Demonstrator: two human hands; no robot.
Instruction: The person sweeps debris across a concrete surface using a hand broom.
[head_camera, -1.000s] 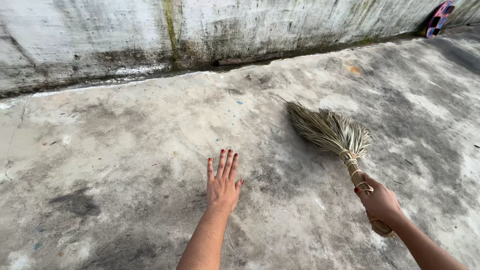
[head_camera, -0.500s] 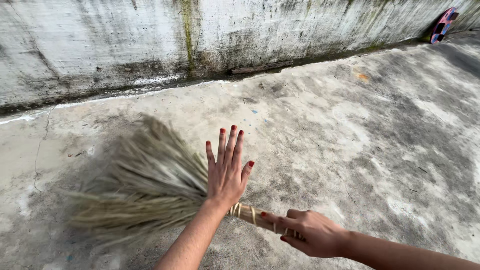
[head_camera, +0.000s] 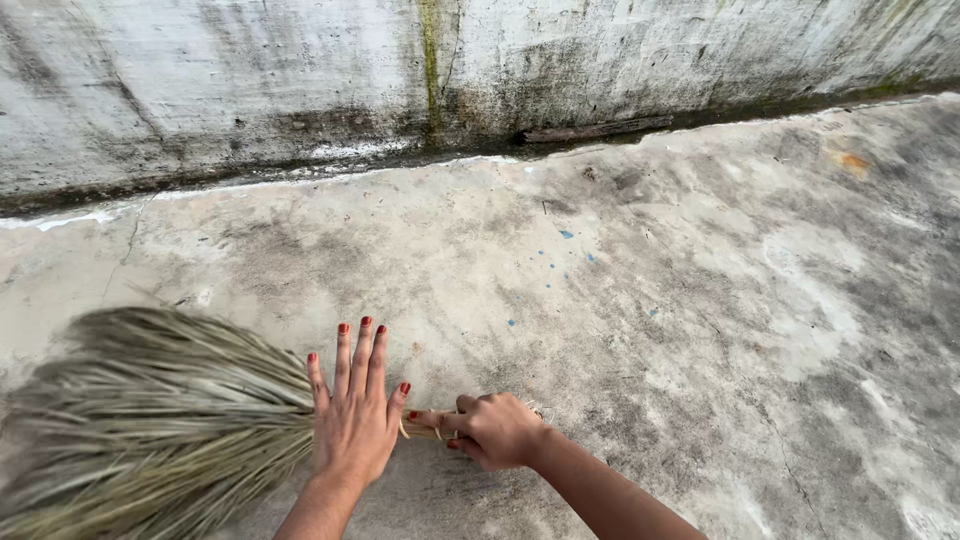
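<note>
Since half a second ago the broom (head_camera: 150, 420) has swung further to the person's left, its blurred straw head now filling the lower-left corner, and the right hand (head_camera: 490, 428) has drawn in close beside the left hand (head_camera: 352, 420). The right hand is clenched around the bound handle, knuckles up, index finger pointing along the shaft toward the bristles; only a short stretch of handle with its pale binding shows between the two hands. The left hand is released — flat, fingers straight and together, thumb out — held over the point where handle meets bristles; whether it touches the broom cannot be told. Both forearms enter from the bottom edge, the right one at a slant from the lower right. The straw head lies low over the stained concrete floor (head_camera: 700, 300). Beyond, a weathered wall (head_camera: 300, 80) runs across the top, dark grime along its base.
</note>
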